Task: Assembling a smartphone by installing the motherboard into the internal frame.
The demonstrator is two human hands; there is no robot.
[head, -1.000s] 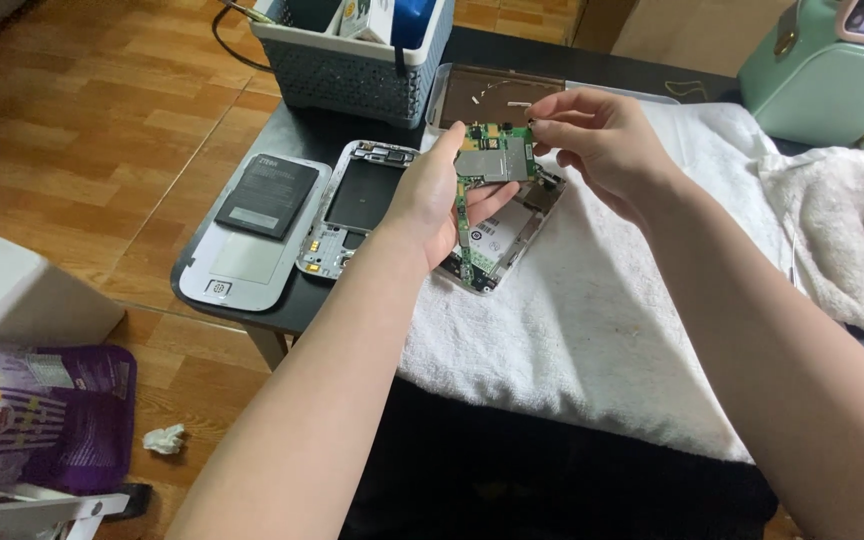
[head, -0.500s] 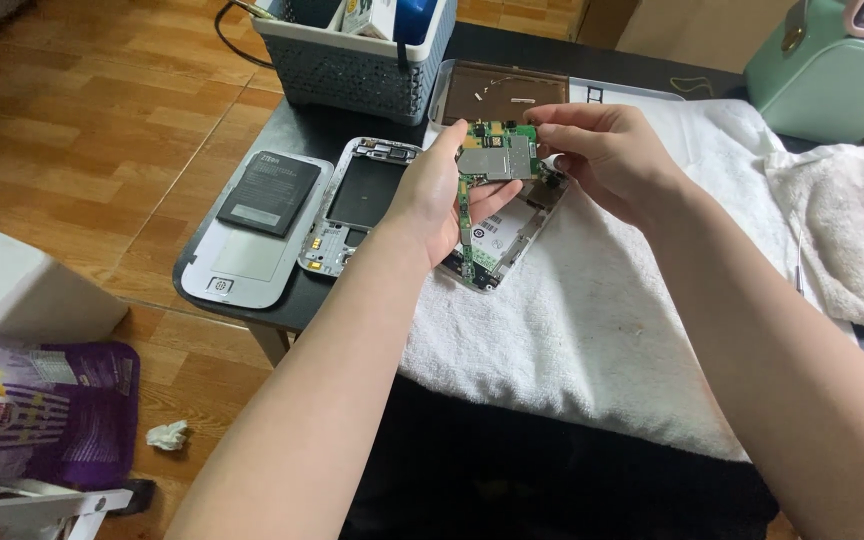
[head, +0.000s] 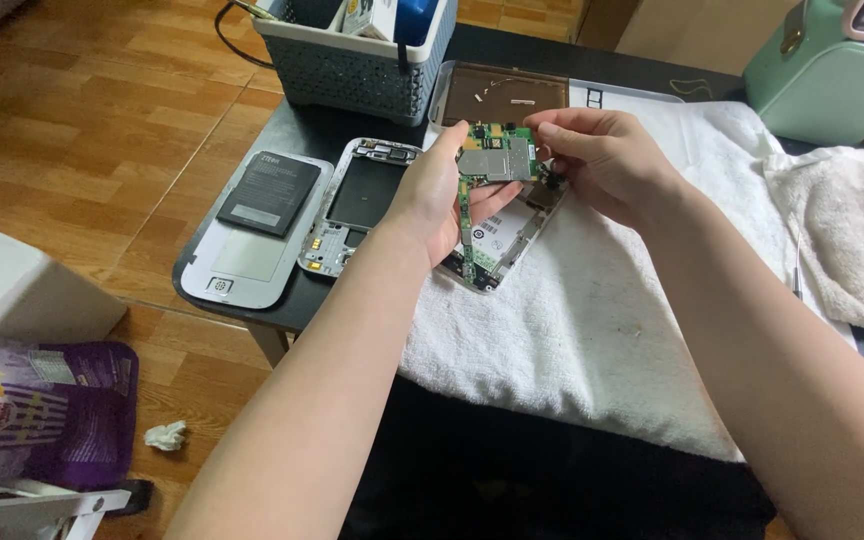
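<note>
My left hand (head: pixel 439 195) and right hand (head: pixel 592 160) pinch a green circuit board (head: pixel 495 160) above the opened phone body (head: pixel 497 240) on my white towel (head: pixel 592 340).

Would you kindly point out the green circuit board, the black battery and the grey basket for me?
green circuit board (head: pixel 497 160), head view, on its silver metal shield.
black battery (head: pixel 270 194), head view, middle of its top face.
grey basket (head: pixel 352 72), head view, on its front woven wall.

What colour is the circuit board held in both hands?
Green, with a silver metal shield; head view shows the circuit board best.
</note>
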